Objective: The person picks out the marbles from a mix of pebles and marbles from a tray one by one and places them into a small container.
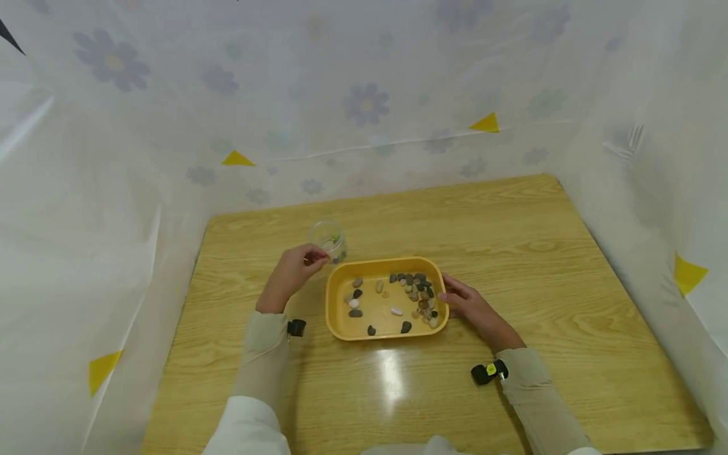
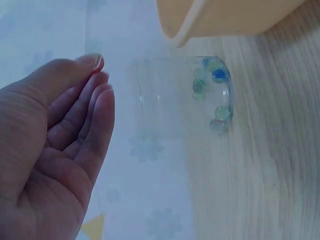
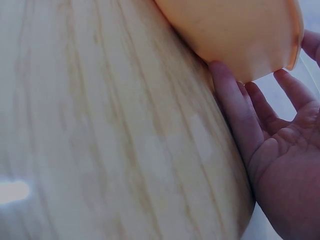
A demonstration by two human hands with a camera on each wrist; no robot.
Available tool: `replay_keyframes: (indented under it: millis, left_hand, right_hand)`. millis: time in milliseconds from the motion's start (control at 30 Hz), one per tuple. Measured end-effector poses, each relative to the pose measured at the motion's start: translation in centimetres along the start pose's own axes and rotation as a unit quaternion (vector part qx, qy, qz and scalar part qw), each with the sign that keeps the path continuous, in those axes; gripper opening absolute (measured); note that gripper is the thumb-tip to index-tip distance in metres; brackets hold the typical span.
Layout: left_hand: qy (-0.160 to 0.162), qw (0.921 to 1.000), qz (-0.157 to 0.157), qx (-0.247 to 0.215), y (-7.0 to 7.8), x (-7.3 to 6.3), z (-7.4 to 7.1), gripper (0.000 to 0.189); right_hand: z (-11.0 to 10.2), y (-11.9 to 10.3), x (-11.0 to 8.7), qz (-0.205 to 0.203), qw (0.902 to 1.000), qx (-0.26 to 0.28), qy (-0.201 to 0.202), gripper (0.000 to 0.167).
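Observation:
My left hand (image 1: 292, 272) is raised beside the mouth of a clear jar (image 1: 318, 232), thumb and index fingertips brought together. In the left wrist view, a small reddish glint shows at the fingertips (image 2: 99, 62); I cannot tell whether something is pinched there. Several glass marbles (image 2: 220, 75), green and blue, lie at the bottom of the jar. My right hand (image 1: 469, 306) holds the right end of a yellow plastic tray (image 1: 335, 325), thumb over the rim and fingers against the outer wall. Inside the tray, dark and light pebbles (image 1: 409, 279) crowd the right end, with others scattered left.
The tray and jar stand close together on a wood-grain table (image 1: 455, 221). White flowered sheeting (image 1: 364, 145) surrounds the table at the back and sides, with yellow triangles (image 1: 486, 123) stuck on it. A patch of light reflects in front of the tray.

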State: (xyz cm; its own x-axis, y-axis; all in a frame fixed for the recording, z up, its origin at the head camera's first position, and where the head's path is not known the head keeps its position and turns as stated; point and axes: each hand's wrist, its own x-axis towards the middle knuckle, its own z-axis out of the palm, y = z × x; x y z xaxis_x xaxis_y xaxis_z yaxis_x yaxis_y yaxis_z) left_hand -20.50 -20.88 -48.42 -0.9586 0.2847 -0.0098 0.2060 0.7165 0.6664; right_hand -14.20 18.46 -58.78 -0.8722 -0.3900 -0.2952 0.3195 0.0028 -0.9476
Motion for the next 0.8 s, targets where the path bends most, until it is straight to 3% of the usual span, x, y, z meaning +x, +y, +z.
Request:
replay_keyframes:
  millis: [233, 400, 633, 800]
  left_hand:
    - [0.077, 0.9968, -0.018, 0.008, -0.5, 0.9, -0.1, 0.015]
    - [0.107, 0.9941, -0.019, 0.010, -0.9, 1.3, 0.2, 0.019]
    - [0.112, 0.9930, -0.035, 0.011, -1.2, 1.5, 0.7, 0.016]
    - [0.112, 0.9928, -0.042, 0.007, -1.0, 1.7, 0.8, 0.015]
  right_hand:
    - [-0.2, 0.0, -0.1, -0.008, 0.9999, -0.004, -0.006, 0.057]
    - [-0.1, 0.1, -0.2, -0.014, 0.9996, -0.019, -0.013, 0.057]
    - [-0.2, 0.2, -0.5, -0.016, 0.9953, -0.096, -0.002, 0.056]
    - [-0.3, 0.2, -0.6, -0.033, 0.9944, -0.100, -0.011, 0.055]
